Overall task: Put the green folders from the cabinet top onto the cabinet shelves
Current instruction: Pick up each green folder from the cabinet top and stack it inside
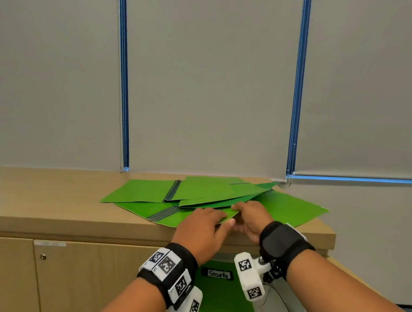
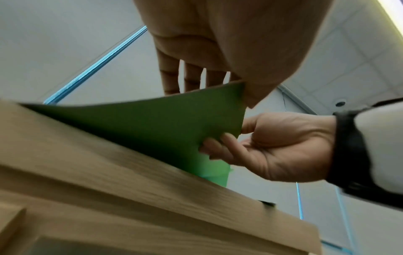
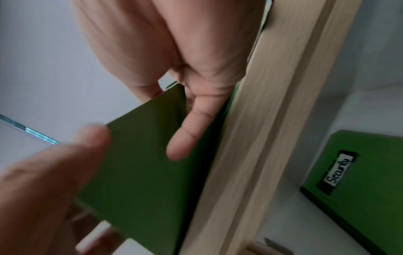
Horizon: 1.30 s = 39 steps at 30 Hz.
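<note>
Several green folders (image 1: pixel 199 190) lie fanned out and overlapping on the wooden cabinet top (image 1: pixel 47 197). Both hands meet at the front edge of the pile, on the lifted corner of one green folder (image 1: pixel 224 215) (image 2: pixel 152 124) (image 3: pixel 141 172). My left hand (image 1: pixel 205 225) (image 2: pixel 218 51) (image 3: pixel 54 181) pinches that corner, fingers on top and thumb underneath. My right hand (image 1: pixel 247 215) (image 2: pixel 272 146) (image 3: pixel 174 51) grips the same corner, fingers curled under it and thumb above. Another green folder labelled "Security" (image 1: pixel 216 287) (image 3: pixel 353 181) lies inside the cabinet below.
The cabinet's front edge (image 2: pixel 152 181) runs just under the hands. A closed cabinet door (image 1: pixel 79 279) with a small lock (image 1: pixel 42 257) is at the lower left. Grey window blinds (image 1: pixel 202 85) hang behind the cabinet.
</note>
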{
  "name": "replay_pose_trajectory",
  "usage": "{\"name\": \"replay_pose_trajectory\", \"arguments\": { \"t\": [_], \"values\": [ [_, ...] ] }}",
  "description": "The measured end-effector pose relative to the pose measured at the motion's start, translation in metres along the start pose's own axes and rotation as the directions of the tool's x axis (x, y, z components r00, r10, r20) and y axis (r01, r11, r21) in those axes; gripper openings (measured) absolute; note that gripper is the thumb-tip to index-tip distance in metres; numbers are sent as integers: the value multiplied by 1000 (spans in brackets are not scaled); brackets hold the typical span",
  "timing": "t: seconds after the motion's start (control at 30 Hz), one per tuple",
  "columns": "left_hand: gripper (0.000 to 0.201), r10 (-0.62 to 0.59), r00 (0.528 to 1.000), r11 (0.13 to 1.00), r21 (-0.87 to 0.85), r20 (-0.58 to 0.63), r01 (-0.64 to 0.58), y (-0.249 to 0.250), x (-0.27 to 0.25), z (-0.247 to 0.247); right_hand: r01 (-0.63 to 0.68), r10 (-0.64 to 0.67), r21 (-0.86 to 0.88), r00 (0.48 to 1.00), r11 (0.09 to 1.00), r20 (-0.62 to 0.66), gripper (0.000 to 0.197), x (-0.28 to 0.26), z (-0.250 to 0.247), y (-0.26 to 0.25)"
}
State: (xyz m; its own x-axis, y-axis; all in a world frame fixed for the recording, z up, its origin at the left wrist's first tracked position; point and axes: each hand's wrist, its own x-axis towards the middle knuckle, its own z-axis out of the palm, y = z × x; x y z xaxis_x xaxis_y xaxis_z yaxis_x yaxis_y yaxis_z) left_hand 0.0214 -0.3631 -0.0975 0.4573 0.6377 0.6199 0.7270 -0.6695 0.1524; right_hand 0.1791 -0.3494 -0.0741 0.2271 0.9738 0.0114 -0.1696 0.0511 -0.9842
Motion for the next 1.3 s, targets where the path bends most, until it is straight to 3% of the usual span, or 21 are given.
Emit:
{"name": "replay_pose_trajectory", "arguments": {
  "t": [0.13,0.23,0.4,0.57,0.83,0.9,1.0,1.1,1.17,1.23,1.3],
  "values": [
    [84,-19,999,976,-216,-26,13,2,2,1,163,-164,-48,986,985,-24,16,-6,-2,-37],
    [87,-102,994,942,-324,-47,81,3,3,5,242,-244,-77,970,967,-15,27,-12,-8,-68],
    [96,-256,967,881,-410,4,235,2,6,5,302,-300,-44,952,952,55,27,-35,-23,-112],
    [95,-295,955,832,-501,-35,239,8,11,-5,423,-417,-111,906,899,68,30,-57,-31,-140],
    [89,-451,876,716,-656,-172,240,23,32,-44,666,-666,8,745,746,11,36,-107,-44,-202],
    [93,-538,836,601,-744,-108,291,28,34,-54,707,-707,24,707,707,13,40,-116,-49,-211],
    [101,-624,778,281,-910,69,306,33,37,-67,717,-716,29,697,697,-27,44,-119,-56,-214],
    [94,-573,801,-90,-984,177,153,39,35,-81,694,-692,10,719,720,-60,42,-113,-64,-205],
    [81,-534,831,-246,-969,158,26,40,31,-93,662,-660,3,748,750,-73,40,-109,-68,-195],
    [69,-482,862,-297,-955,159,10,39,31,-104,627,-625,-9,775,779,-89,41,-104,-74,-183],
    [82,-428,896,-241,-970,121,16,31,33,-108,589,-589,-28,802,807,-98,41,-98,-79,-169]
  ]
}}
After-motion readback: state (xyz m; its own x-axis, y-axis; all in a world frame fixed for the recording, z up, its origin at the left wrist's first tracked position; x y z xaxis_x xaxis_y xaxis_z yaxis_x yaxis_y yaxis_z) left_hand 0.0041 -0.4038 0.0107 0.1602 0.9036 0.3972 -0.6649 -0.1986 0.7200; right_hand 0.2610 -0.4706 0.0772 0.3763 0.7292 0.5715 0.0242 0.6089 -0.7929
